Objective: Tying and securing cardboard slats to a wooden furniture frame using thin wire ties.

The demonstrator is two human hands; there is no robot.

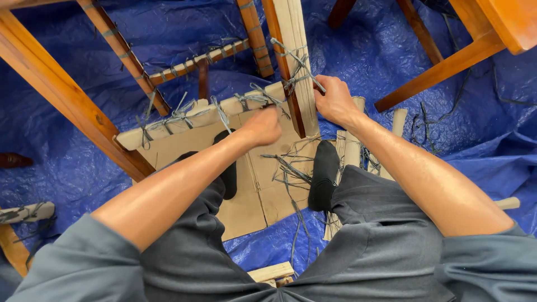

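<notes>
Floor: blue plastic sheet [67,168], wrinkled, spread under everything; loose grey cut strings [291,173] litter it between the person's feet.
Far left: slanting wooden chair leg [61,92], bare and varnished, well apart from both hands; a small wrapped piece [25,212] lies on the sheet below it.
Wrapped rail: horizontal chair rail [196,117] padded in cardboard and bound with grey string [179,114] knotted at several spots.
Left hand: left hand [262,127] curled into a fist over the right end of that rail, seemingly gripping a string end; exactly what it pinches I cannot tell.
Cardboard: flat sheet [251,196] under the black-socked feet, torn along one seam.
Upright leg: chair leg [293,67] faced with a pale cardboard strip, tied by a string knot [293,78] near the top.
Right hand: right hand [334,102] closed on the string just beside that knot, fingers pressed together, pulling sideways.
Right side: rolled cardboard tubes [349,145] lying by the right foot; another chair frame [447,64] beyond.
Risk, slipping: pulling hard on thin string could cut into the fingers or snap it, jerking the hand back.
Risk, padding: uneven tension may slide the cardboard strip off the leg.
Risk, footing: loose strings and torn cardboard could snag a sock.
</notes>
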